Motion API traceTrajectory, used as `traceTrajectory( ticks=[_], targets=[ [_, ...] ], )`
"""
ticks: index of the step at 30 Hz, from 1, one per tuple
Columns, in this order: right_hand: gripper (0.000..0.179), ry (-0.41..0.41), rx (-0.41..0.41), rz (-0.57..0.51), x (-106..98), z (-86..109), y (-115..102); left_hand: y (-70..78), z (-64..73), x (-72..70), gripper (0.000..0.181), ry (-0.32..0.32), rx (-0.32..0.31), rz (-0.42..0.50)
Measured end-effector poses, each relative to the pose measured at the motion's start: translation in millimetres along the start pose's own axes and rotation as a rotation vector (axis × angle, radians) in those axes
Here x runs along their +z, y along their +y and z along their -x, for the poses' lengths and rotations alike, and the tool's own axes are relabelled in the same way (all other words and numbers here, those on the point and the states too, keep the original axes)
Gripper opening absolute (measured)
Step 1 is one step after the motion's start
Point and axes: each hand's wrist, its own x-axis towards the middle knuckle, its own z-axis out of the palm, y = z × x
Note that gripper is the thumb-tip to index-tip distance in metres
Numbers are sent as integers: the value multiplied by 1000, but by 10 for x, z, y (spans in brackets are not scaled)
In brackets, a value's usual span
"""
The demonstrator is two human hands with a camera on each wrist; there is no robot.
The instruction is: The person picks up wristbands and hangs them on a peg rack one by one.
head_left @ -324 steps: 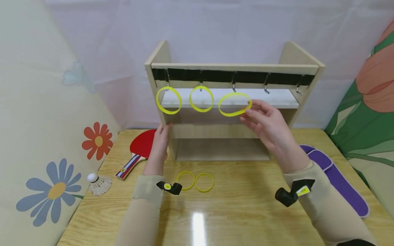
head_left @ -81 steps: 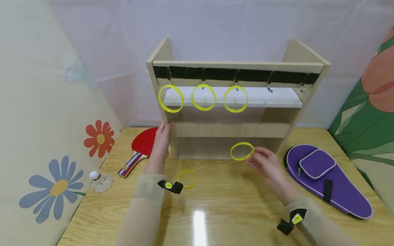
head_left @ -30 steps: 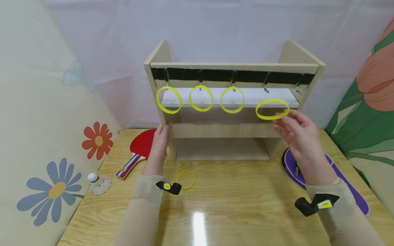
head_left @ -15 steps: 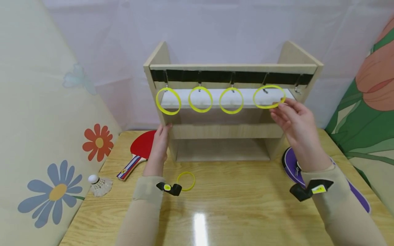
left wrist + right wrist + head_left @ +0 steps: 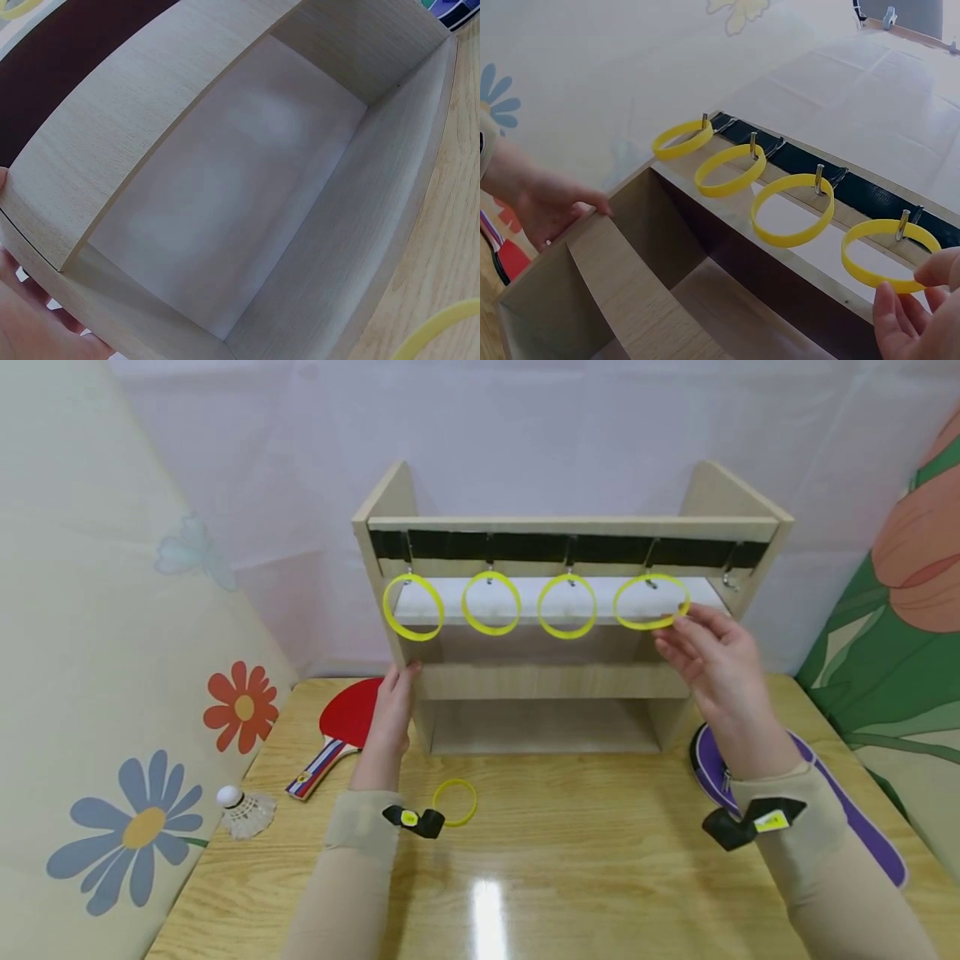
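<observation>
My right hand [image 5: 723,668] pinches a yellow ring [image 5: 637,626] at its right edge between thumb and fingers. In the right wrist view the fourth metal hook [image 5: 902,223] passes through this ring. Three like rings hang from the hooks to its left, among them the leftmost ring [image 5: 414,635] and the third ring [image 5: 791,241]. My left hand [image 5: 392,702] grips the left side panel of the small wooden shelf [image 5: 562,681], thumb on the front edge. Another yellow ring [image 5: 474,810] lies flat on the table in front of the shelf.
A fifth hook [image 5: 730,580] at the right end of the black strip [image 5: 607,548] bears no ring. Left of the shelf lie a red table tennis bat [image 5: 348,714] and a shuttlecock [image 5: 247,814]. A purple bat case [image 5: 862,827] lies beneath my right forearm.
The third ring went from my right hand onto its hook. One of two table rings was picked up, raised to the fourth hook and slipped round it. My left hand stayed put.
</observation>
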Motion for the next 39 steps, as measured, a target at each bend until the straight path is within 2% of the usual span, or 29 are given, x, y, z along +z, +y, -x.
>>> traceTrajectory(
  ticks=[15,23,39],
  targets=[
    [17,-16,9,0,-29,-18,68,4,11,-5,54,-12,-3,3],
    [22,-8,32,69,-33,-19,98,1,8,-5,53,-1,-3,7],
    [19,-33,37,96,-49,-12,150,4,5,2,53,5,-8,-11]
  ],
)
